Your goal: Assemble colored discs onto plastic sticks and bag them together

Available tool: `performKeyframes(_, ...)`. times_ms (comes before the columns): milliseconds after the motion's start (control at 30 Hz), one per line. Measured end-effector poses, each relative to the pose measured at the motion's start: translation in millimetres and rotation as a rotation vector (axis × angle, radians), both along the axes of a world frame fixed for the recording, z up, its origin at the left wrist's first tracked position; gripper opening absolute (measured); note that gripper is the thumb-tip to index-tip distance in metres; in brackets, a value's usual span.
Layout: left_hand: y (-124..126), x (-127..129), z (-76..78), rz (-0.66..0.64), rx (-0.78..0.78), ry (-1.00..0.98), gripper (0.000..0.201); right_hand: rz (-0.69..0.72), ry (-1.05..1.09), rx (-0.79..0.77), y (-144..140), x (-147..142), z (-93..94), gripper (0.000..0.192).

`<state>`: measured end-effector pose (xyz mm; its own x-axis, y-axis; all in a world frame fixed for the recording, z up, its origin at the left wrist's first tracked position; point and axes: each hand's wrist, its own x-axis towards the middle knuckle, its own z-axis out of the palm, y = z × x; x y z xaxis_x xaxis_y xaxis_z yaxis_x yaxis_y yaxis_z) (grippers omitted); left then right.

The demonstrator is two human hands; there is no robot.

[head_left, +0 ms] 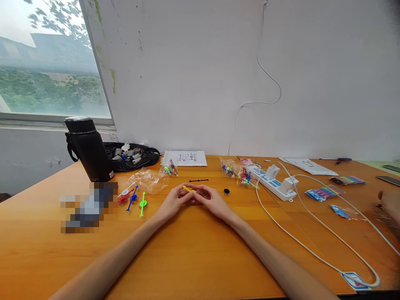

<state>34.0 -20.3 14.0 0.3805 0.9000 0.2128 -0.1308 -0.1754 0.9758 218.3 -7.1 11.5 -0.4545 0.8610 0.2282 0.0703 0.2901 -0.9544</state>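
My left hand point(173, 202) and my right hand point(213, 201) meet over the middle of the table, fingers closed together around a small yellow arrow spinner point(188, 189). Part of it is hidden by my fingers. Just beyond them lies a black arrow point(198, 180), and a round black base point(226, 191) sits right of my right hand. Left of my left hand are a green arrow spinner point(143, 203), a blue one point(133, 198) and a red one point(126, 196), each with an arrow on a round base.
A black flask point(89, 150) stands at the left before a black plastic bag point(146, 160). Clear packaging point(146, 180) and bagged spinners point(237, 171) lie behind. At right are a power strip point(275, 185), white cables point(308, 214), colourful packets point(325, 193) and another person's hand point(390, 206).
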Motion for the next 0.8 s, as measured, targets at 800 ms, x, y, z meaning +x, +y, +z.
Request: performKeyframes(800,12,-11,-3.5,0.159,0.108,0.043,0.038,0.059,-0.111,0.034,-4,1,0.5,0.063)
